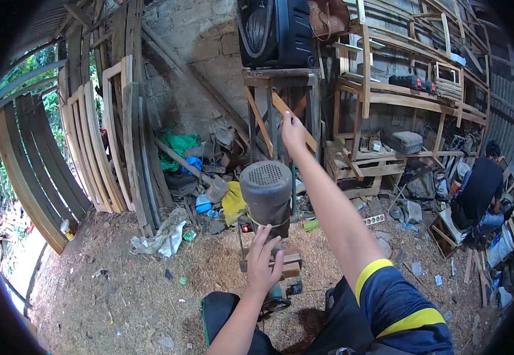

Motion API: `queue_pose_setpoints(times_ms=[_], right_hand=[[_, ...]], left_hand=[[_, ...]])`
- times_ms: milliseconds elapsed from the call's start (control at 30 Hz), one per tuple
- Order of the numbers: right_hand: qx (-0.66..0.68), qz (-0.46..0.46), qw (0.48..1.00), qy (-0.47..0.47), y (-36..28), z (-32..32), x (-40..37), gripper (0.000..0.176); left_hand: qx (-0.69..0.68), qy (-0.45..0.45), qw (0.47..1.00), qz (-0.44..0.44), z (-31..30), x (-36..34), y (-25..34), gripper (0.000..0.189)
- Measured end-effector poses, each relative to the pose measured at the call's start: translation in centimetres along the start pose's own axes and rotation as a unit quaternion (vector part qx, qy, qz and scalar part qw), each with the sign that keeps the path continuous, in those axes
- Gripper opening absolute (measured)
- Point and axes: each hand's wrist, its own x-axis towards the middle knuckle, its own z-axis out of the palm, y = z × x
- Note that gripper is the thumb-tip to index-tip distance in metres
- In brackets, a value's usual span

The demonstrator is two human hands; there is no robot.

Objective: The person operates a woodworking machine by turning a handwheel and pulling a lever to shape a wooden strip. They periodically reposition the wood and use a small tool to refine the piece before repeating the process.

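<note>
Grey cylindrical motor [267,192] beside spread left hand [264,260].

I get a single view here, from the camera worn on the person's head. It looks forward and down through a fisheye lens whose dark round rim cuts off the corners. It sits close over the person's own arms: the left hand [263,260] is low at centre, and the right hand [293,131] reaches out to mid-frame. The grey ribbed cylindrical metal motor [266,189] stands near, the sawdust-covered dirt floor [121,284] spreads below, the rough grey stone wall [197,53] faces the lens well back, and a seated person in a dark shirt [476,189] is at the right edge.
</note>
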Motion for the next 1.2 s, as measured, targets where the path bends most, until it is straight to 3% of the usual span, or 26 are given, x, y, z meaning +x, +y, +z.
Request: queue_pose_setpoints(times_ms=[133,167,267,300,400,533,667,767,1200], right_hand=[[0.092,-0.001,0.996,-0.012,-4.2,-4.4,-5.1,0.044],[0.171,0.043,0.983,-0.053,-5.5,-5.3,-5.7,0.041],[0.167,-0.024,0.979,-0.116,-3.0,-4.8,-2.5,0.042],[0.240,0.015,0.965,-0.105,-3.0,-4.1,-2.0,0.043],[0.371,0.153,0.889,-0.221,-6.5,-6.0,-4.7,0.041],[0.268,0.055,0.937,-0.216,-5.6,-7.7,-6.6,0.031],[0.331,0.000,0.923,-0.196,-5.0,-9.3,-11.3,0.032],[0.352,-0.012,0.917,-0.189,-5.2,-10.3,-13.6,0.032],[0.329,-0.052,0.933,-0.138,-6.3,-10.2,-15.0,0.034]], left_hand=[[-0.016,-0.020,1.000,-0.012,-0.5,-0.3,-0.1,0.033],[-0.014,-0.020,1.000,-0.012,-0.6,-0.6,0.0,0.033],[-0.009,-0.020,1.000,-0.020,-0.5,-1.0,0.4,0.032],[-0.007,-0.022,1.000,-0.020,-0.3,-1.0,0.5,0.032],[0.011,-0.023,1.000,-0.009,0.5,-1.1,0.9,0.032],[0.056,-0.006,0.998,0.034,0.7,1.1,1.8,0.036],[0.109,0.056,0.988,0.093,0.2,6.7,2.1,0.042],[0.152,0.077,0.980,0.100,0.4,10.0,1.0,0.043],[0.165,0.090,0.976,0.111,2.4,10.1,-3.5,0.035]])
